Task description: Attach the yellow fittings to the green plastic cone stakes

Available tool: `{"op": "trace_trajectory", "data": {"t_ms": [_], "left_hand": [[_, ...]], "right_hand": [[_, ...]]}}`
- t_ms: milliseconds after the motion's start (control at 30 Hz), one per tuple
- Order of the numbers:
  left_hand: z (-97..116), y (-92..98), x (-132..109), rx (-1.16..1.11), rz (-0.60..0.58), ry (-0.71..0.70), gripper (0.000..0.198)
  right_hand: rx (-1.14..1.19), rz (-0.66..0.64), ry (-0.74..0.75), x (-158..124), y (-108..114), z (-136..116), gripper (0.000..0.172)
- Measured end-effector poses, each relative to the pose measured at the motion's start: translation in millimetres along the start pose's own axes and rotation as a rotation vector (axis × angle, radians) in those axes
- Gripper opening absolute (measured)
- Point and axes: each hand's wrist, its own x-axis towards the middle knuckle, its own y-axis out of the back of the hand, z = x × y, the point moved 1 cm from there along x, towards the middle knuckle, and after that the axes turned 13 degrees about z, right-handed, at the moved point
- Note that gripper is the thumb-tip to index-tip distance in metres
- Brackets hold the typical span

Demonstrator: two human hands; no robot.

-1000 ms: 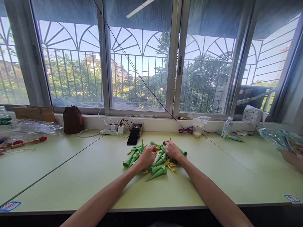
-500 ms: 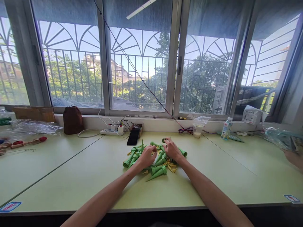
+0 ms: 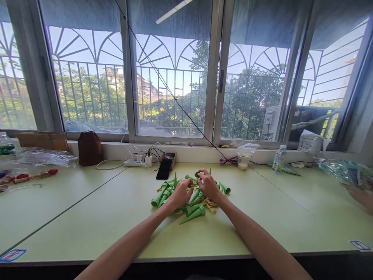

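Observation:
A heap of green plastic cones (image 3: 194, 212) mixed with small yellow pieces (image 3: 212, 207) lies on the pale green table (image 3: 116, 217) in front of me. My left hand (image 3: 181, 193) rests on the heap with its fingers curled, pinching a small yellow piece. My right hand (image 3: 207, 183) is raised a little over the far side of the heap, its fingers closed on a green cone (image 3: 198, 174) whose round open end faces me.
A black phone (image 3: 164, 168), a power strip with cables (image 3: 138, 161) and a brown pouch (image 3: 89, 147) sit by the window sill. A plastic cup in a bag (image 3: 244, 159) and a water bottle (image 3: 278, 158) stand right. Another person's hand (image 3: 359, 196) with a bag is at the far right edge.
My right hand has lifted a green cone off the far side of the heap and drawn it left, towards my left hand. The left hand has barely moved.

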Motion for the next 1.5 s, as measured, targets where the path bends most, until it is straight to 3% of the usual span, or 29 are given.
{"op": "trace_trajectory", "data": {"t_ms": [333,500,733,967,1267,1500], "left_hand": [[-2.6,-1.4,-1.0,-0.037,-0.006,0.024,0.016],[-2.3,-1.5,-1.2,-0.073,-0.015,0.041,0.022],[-1.4,-1.6,-0.3,-0.107,-0.004,0.046,0.016],[0.1,0.3,2.1,-0.153,0.047,0.134,0.018],[-2.2,-1.2,1.2,-0.174,0.031,0.093,0.032],[-6.0,-2.6,2.1,-0.225,0.040,0.171,0.033]], "right_hand": [[0.167,0.023,0.055,-1.3,-1.2,-7.5,0.022],[0.169,0.045,0.061,-0.9,-1.5,-9.1,0.022],[0.177,0.064,0.049,-2.1,-2.0,-10.2,0.023],[0.154,0.075,0.039,-2.0,-2.6,-8.5,0.024],[0.203,0.057,0.043,-4.1,-3.5,-10.7,0.025],[0.196,0.047,0.040,-4.4,-2.2,-10.0,0.024]]}}
